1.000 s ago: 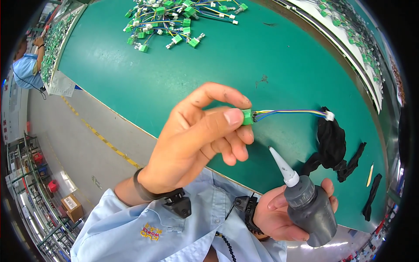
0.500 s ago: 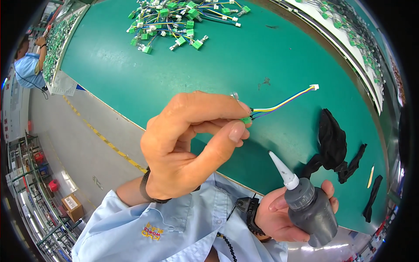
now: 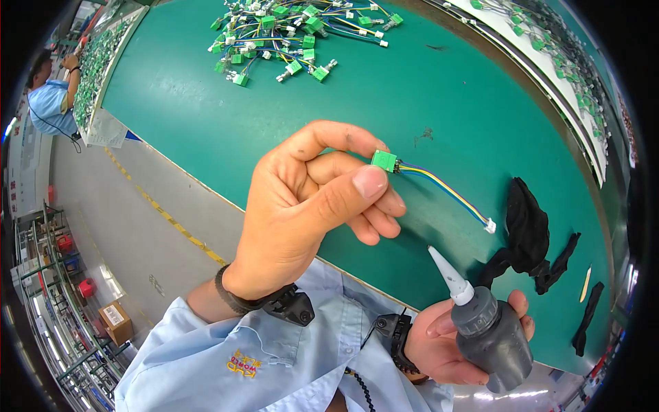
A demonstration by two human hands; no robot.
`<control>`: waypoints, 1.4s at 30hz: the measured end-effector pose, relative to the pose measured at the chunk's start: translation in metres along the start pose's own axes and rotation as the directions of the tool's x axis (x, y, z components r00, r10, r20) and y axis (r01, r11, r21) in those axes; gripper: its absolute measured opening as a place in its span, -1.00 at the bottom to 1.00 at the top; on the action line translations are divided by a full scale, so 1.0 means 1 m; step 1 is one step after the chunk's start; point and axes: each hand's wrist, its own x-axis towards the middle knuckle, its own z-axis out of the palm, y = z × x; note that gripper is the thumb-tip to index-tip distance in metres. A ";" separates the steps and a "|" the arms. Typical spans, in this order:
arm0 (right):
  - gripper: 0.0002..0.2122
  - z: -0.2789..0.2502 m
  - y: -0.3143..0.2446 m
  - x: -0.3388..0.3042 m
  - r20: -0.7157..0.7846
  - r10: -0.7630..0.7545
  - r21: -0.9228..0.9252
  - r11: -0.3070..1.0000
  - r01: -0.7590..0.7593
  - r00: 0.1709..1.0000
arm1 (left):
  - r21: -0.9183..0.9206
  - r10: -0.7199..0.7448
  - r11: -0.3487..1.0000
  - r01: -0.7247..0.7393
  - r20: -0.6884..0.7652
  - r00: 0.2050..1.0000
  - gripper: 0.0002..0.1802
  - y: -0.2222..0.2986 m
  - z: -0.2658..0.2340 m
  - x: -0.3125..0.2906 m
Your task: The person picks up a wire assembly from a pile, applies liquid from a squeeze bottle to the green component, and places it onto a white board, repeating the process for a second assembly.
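Observation:
My left hand (image 3: 312,196) pinches a green block-shaped component (image 3: 384,161) between thumb and forefinger, above the table. A short bundle of coloured wires (image 3: 439,180) runs from it to a small white plug (image 3: 489,226), which hangs free at the right. Lower right, my right hand (image 3: 439,343) is wrapped round a dark grey squeeze bottle (image 3: 495,347) with a long white nozzle (image 3: 449,275). The nozzle points up and to the left, apart from the component. Part of the component is hidden by my left fingers.
The green table (image 3: 206,117) bears a heap of similar green wired components (image 3: 302,41) at the far side. Black cloth pieces (image 3: 527,226) and a thin pale stick (image 3: 585,283) lie at the right. A white rack (image 3: 542,89) holds more components. Another person (image 3: 51,103) works at far left.
My left hand has turned the component, so its green face shows and its wires now slope down to the right instead of up. My right hand still holds the bottle in nearly the same place.

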 end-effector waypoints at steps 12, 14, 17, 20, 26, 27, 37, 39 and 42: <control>-0.35 0.002 0.001 0.001 -0.005 -0.018 -0.061 0.998 0.017 1.000 | -0.081 -0.026 0.996 0.026 -0.004 1.000 -0.74 0.000 0.002 -0.001; -0.35 0.002 0.002 0.001 0.001 -0.018 -0.060 0.998 0.018 1.000 | -0.080 -0.034 0.996 0.033 -0.015 0.999 -0.74 0.000 0.004 -0.001; -0.36 0.005 0.001 0.001 -0.006 -0.013 -0.036 0.999 0.013 1.000 | -0.077 -0.050 0.996 0.047 -0.038 0.998 -0.75 0.002 0.006 -0.002; -0.36 0.005 0.000 0.001 -0.008 -0.018 -0.043 0.999 0.017 1.000 | -0.115 -0.092 0.989 0.094 0.020 0.996 -0.78 0.004 0.006 -0.002; -0.37 0.005 0.000 0.001 -0.009 -0.022 -0.058 0.998 0.021 1.000 | -0.313 -0.212 0.911 0.268 0.201 0.956 -0.83 0.001 -0.005 -0.001; -0.37 0.005 0.000 0.001 -0.008 -0.021 -0.061 0.998 0.021 1.000 | -0.344 -0.223 0.893 0.290 0.221 0.949 -0.82 0.000 -0.006 0.000; -0.37 0.008 -0.002 0.001 -0.004 -0.010 -0.077 0.997 0.010 1.000 | -0.492 -0.317 0.754 0.435 0.307 0.897 -0.81 -0.004 -0.007 0.001; -0.37 0.006 -0.001 0.000 -0.002 -0.007 -0.085 0.996 0.007 1.000 | -0.517 -0.335 0.722 0.459 0.319 0.887 -0.80 -0.004 -0.007 0.001; -0.36 0.004 0.001 -0.001 0.000 -0.001 -0.105 0.994 0.001 1.000 | -0.529 -0.390 0.703 0.475 0.272 0.880 -0.81 0.000 -0.002 0.003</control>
